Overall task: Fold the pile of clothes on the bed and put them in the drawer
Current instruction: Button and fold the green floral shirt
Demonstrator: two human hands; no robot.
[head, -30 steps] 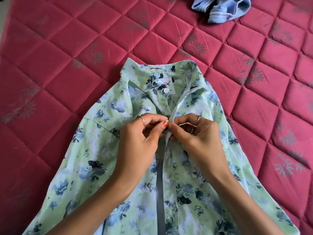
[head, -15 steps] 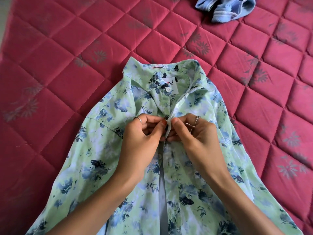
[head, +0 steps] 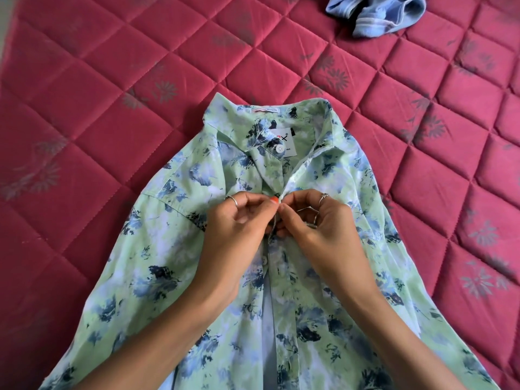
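Green flowery shirt (head: 174, 266) lies flat on the bed (head: 84, 94), under your fingers. Your left hand (head: 242, 218) and right hand (head: 315, 218) pinch its front edges together. No folding yet. Blue clothes (head: 377, 15) wait far beyond your fingers.

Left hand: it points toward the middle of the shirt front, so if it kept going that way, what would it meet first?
The left hand would first meet the right hand, hardly any gap away: both pinch the placket of the green floral shirt, fingertips nearly touching. How they stand in depth is unclear.
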